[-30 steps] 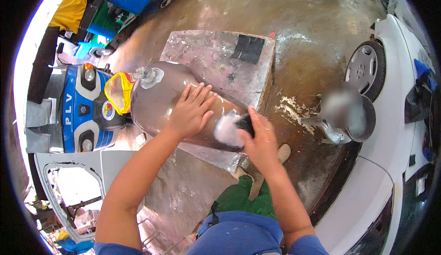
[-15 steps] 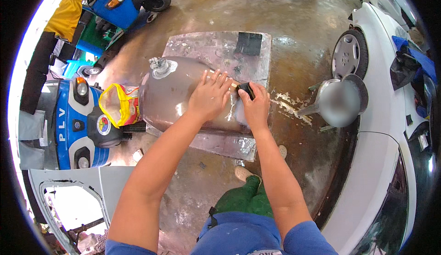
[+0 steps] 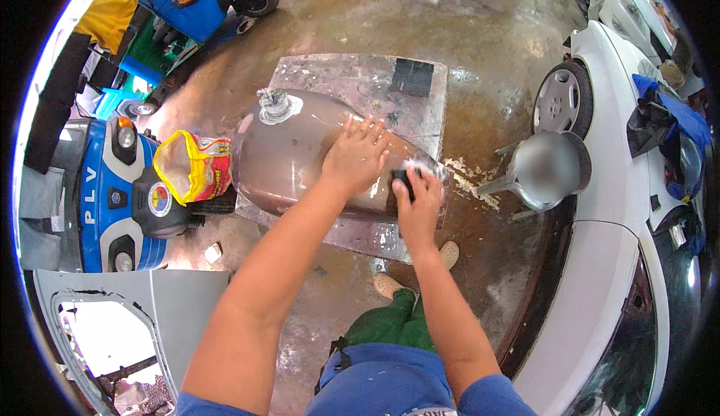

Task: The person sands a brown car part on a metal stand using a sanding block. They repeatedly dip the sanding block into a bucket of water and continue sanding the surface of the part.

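The right hand [image 3: 420,207] grasps a black block [image 3: 403,183] against the right end of the brown tank [image 3: 296,157], where white suds [image 3: 415,166] show around the fingers. The left hand [image 3: 356,153] lies palm-down on the tank's upper surface, left of the block, fingers extended. The tank itself rests on its side across the worktop [image 3: 364,78], its metal cap [image 3: 275,106] on the far left part. Left of the tank stands a yellow-and-red bag [image 3: 217,162]; beyond it, on the worktop, lies a dark square patch [image 3: 412,77]. Well right of the tank is a white car [image 3: 592,273].
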The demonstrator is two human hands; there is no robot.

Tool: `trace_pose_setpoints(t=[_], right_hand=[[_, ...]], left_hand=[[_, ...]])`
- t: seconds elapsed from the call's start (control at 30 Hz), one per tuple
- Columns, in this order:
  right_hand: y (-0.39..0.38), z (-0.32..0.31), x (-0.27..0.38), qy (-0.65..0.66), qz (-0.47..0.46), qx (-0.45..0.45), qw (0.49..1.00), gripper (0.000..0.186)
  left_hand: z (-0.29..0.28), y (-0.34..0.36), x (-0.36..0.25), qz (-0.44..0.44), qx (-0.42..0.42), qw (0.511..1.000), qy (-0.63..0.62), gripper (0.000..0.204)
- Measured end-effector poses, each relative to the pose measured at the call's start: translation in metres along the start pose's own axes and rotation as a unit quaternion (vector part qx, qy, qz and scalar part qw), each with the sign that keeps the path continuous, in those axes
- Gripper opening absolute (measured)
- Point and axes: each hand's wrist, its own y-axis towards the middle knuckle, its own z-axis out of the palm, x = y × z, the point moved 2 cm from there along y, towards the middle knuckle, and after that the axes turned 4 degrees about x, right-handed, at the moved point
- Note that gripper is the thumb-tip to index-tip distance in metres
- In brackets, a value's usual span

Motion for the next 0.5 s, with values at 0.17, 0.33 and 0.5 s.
trace_pose_setpoints(t=[0.17, 0.33, 0.5], right_hand=[[0.056, -0.007, -0.010, 0.002, -0.024, -0.020, 1.000, 0.044], [0.005, -0.003, -0.002, -0.004, -0.039, 0.001, 0.999, 0.042], [0.030, -0.004, -0.007, 0.003, -0.066, -0.012, 0.998, 0.039]], left_hand=[[-0.004, 0.010, -0.009, 0.008, -0.013, 1.000, -0.001, 0.050], [0.004, 0.006, 0.000, 0.004, 0.006, 1.000, -0.005, 0.050], [-0.002, 0.007, -0.005, 0.009, 0.001, 1.000, 0.013, 0.050]])
